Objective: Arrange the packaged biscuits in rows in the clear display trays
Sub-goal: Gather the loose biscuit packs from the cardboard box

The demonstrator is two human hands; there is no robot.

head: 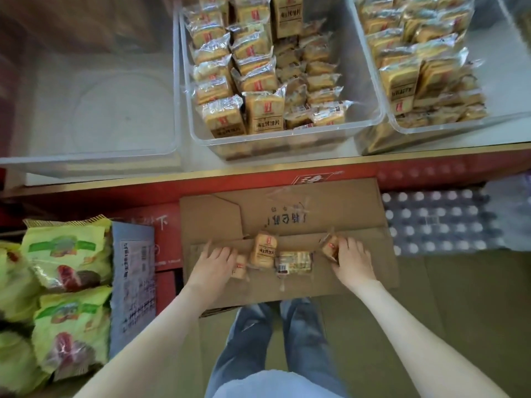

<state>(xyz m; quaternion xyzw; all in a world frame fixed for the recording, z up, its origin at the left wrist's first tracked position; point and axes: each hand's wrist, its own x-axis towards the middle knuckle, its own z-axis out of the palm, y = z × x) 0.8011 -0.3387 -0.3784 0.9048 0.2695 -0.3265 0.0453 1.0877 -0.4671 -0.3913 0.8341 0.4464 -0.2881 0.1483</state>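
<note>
An open cardboard box point(287, 214) stands on the floor below the shelf. My left hand point(211, 267) grips a biscuit pack point(240, 267) at the box's left. My right hand point(352, 261) grips another biscuit pack point(330, 247) at its right. Between the hands one pack point(263, 251) stands upright and another point(294, 263) lies flat with its barcode showing. On the shelf above, the middle clear tray point(370, 81) holds several packs in rows. The right clear tray point(488, 38) also holds several packs. The left clear tray point(86, 156) holds nothing.
Green snack bags point(66, 254) are stacked at the left beside a blue carton point(133, 282). A shrink-wrapped case of bottles point(436, 222) sits on the floor at the right. The red shelf front point(258, 175) runs across behind the box. My legs in jeans point(275, 340) stand under it.
</note>
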